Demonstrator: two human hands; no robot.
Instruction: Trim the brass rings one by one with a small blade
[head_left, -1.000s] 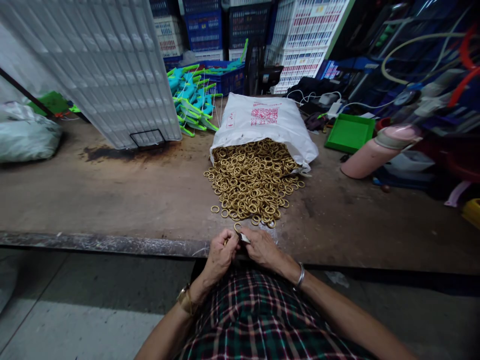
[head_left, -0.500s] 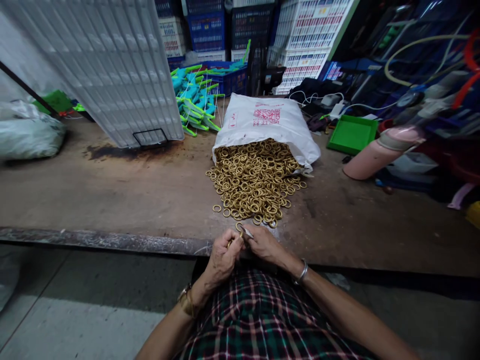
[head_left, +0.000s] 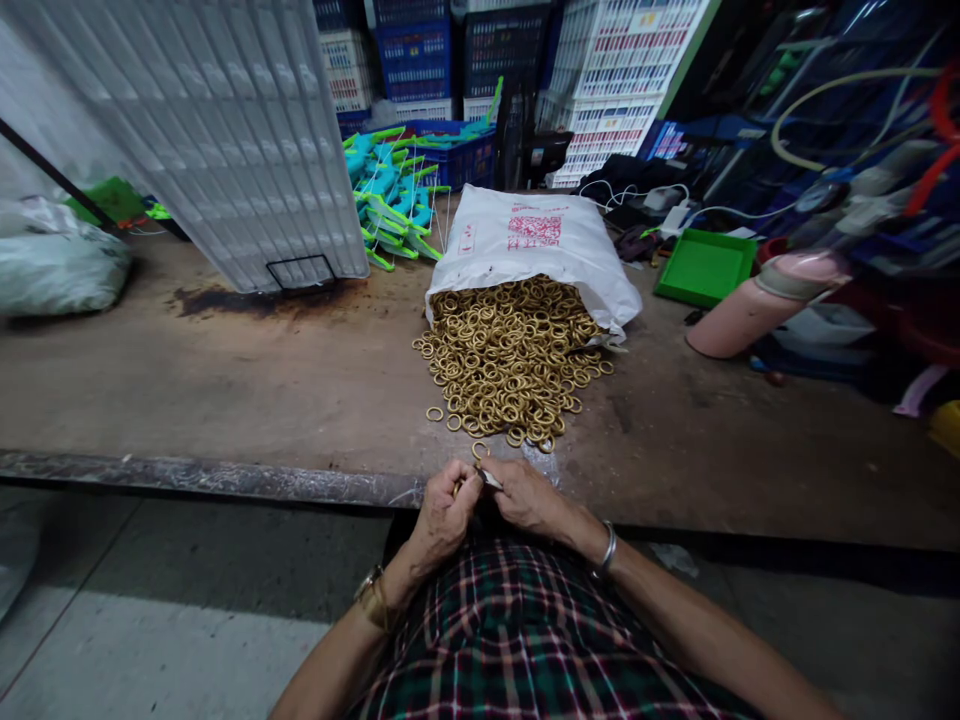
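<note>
A worn brown wooden workbench (head_left: 225, 390) fills the middle of the frame. At upper centre lies a white plastic sack (head_left: 536, 245) with red printing, too small to read, spilling a heap of small brass-coloured rings (head_left: 510, 365) toward the lower centre. At the bench's near edge, lower centre, both hands meet, knuckles up. The left hand (head_left: 442, 515) is curled shut, pinching one brass ring (head_left: 459, 486); the right hand (head_left: 529, 497) is closed on a small silvery tool (head_left: 491, 479) touching it.
</note>
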